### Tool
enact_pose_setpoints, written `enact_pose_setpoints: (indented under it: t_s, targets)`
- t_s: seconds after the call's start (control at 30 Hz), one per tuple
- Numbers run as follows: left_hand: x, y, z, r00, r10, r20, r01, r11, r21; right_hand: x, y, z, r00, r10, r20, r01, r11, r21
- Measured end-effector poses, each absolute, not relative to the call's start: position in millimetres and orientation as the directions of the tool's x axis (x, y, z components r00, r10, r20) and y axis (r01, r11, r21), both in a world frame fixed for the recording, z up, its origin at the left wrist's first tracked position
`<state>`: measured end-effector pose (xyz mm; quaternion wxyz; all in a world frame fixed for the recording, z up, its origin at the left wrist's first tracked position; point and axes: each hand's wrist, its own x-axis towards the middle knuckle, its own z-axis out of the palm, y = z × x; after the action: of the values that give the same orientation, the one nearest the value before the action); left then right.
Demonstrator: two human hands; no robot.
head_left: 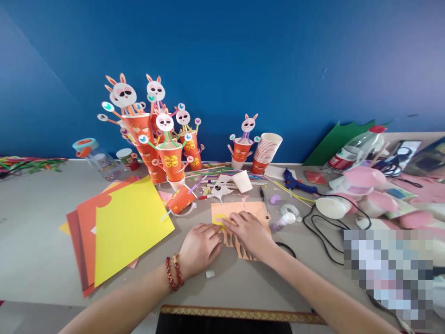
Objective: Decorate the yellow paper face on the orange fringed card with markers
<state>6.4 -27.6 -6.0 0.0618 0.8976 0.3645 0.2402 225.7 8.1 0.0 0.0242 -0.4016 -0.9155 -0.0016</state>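
A peach paper sheet [253,209] lies flat on the grey table [41,232], its near edge cut into a row of notches. My left hand [199,246] rests on its left edge with fingers curled, a red bead bracelet [174,272] at the wrist. Just to the right, my right hand [247,232] presses down on the sheet, fingertips pinched at a small yellow ring [219,218] lying on the paper. Both hands nearly touch each other.
Yellow and orange card sheets [121,227] lie at left. Orange cup rabbits [167,144] and a cup stack [266,150] stand at the back. A blue glue gun [295,182], black cable [323,232], glue bottle [282,221] and pink items [365,185] crowd the right.
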Motion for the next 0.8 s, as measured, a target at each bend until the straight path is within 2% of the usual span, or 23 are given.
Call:
enact_pose_setpoints:
  t_s: [0.1,0.2,0.3,0.4,0.5,0.6,0.8]
  targets:
    - [3,-25,-7,0.565,0.717,0.408,0.584,-0.697,0.416,232,12,5,-0.678,0.724,0.132,0.707,0.690,-0.152]
    - [-3,-19,-5,0.445,0.789,0.423,0.504,-0.611,0.610,240,12,11,-0.605,0.713,0.355,0.653,0.699,-0.291]
    - [-9,-13,3,0.310,0.883,0.352,0.388,-0.455,0.801,240,4,20,-0.577,0.622,0.529,0.551,0.775,-0.310]
    - [-8,-11,13,0.385,0.911,0.147,0.206,-0.240,0.949,228,-12,28,-0.671,0.476,0.568,0.397,0.878,-0.268]
    - [-1,-15,19,0.527,0.849,0.031,0.138,-0.121,0.983,210,-27,28,-0.767,0.346,0.541,0.253,0.937,-0.242]
    - [5,-18,20,0.488,0.872,0.034,0.264,-0.185,0.947,199,-33,23,-0.810,0.265,0.522,0.163,0.958,-0.234]
    - [1,-17,32,0.462,0.883,0.089,0.390,-0.292,0.873,203,-37,26,-0.765,0.252,0.593,0.103,0.956,-0.274]
